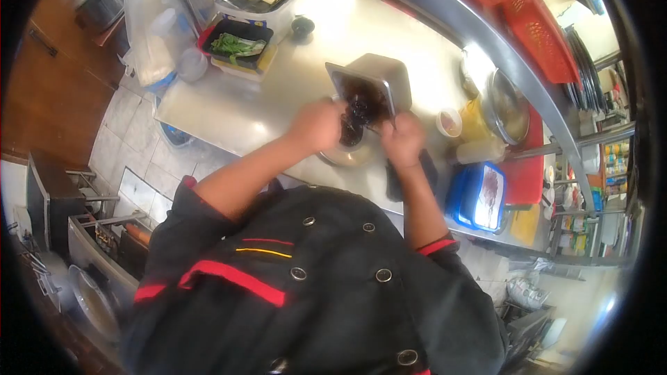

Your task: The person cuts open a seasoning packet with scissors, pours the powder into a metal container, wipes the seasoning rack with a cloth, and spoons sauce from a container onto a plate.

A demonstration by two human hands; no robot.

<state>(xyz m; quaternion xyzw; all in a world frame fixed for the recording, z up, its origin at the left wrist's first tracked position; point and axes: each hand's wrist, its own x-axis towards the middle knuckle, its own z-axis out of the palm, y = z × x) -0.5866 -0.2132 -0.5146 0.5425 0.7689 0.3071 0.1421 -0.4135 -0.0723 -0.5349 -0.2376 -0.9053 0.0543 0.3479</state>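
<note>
A deep metal food pan [389, 73] is tipped on its side, its mouth facing me. Dark, glossy sauce [358, 107] coats its inside and hangs at the mouth. Below sits a round bowl [344, 157], partly hidden, with dark content. My right hand [404, 140] is closed on the pan's lower right rim. My left hand [318, 125] is closed at the pan's left side, beside the mouth; what its fingers hold is blurred and hidden.
A black tray with green leaves [236, 45] stands at the back left. On the right are a small cup [449, 123], a squeeze bottle [481, 151], a blue container [478, 196] and a round metal lid [505, 106]. A metal rail [517, 48] arches overhead.
</note>
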